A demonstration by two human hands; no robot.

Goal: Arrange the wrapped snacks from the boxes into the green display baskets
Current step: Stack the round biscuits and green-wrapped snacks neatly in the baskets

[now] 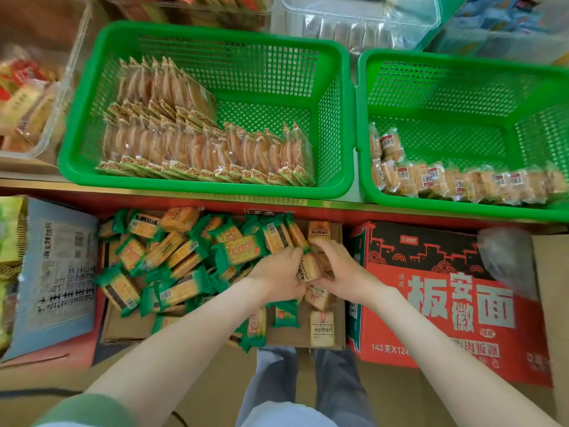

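Fingers of left hand (277, 274) and right hand (341, 266) curl round a clutch of pale, crinkly snack packets (309, 268) over the cardboard box (132, 329); glossy green-ended biscuit packs (181, 251) heap at nine o'clock. Mesh-walled plastic left basket (209, 191) sits at twelve o'clock, right basket (462, 211) at two, both part-filled.

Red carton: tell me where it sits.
The red carton sits lower right in the head view, beside the open snack box, below the right green basket.

The red box (431, 306) shows large grey characters "板" and "面" on its face, with "143克X12" printed in white along the lower left edge. Print on the beige packets (321, 329) and the blue-grey flap (58, 272) is too blurred to read
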